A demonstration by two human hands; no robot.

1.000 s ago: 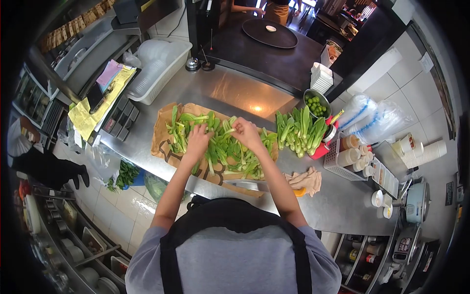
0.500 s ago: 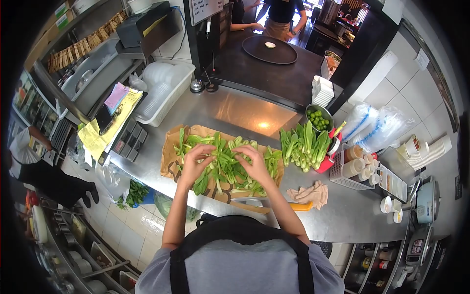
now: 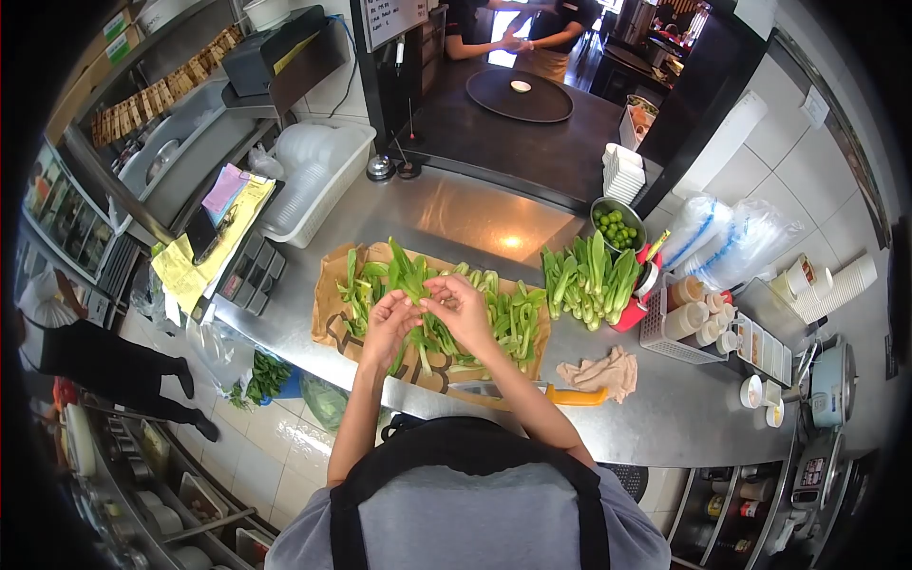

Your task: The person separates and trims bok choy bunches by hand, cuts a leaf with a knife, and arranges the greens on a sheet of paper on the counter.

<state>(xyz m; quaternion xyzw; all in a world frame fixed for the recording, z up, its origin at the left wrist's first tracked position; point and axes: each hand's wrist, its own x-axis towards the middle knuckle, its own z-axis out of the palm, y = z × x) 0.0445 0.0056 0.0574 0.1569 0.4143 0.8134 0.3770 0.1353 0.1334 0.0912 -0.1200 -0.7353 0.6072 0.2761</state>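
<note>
Two hands in head view: L hand [image 3: 388, 328] & R hand [image 3: 460, 312] close tog., fingertips pinching leafy greens [image 3: 407, 275] over brown paper [image 3: 329, 318] on table [image 3: 380, 214]; forearms reach fwd., fingers curled in. Whiteboard [image 3: 391, 19] up top has handwriting, too small to read; paper's dark print partly covered.

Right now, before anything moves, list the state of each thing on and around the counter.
Left hand: pinching leafy piece
Right hand: pinching the same piece
Brown paper: spread out, covered in loose greens
Knife: lying down, unheld
Cloth: crumpled
Metal bowl: holding green fruit
Round tray: holding one white dish
</note>
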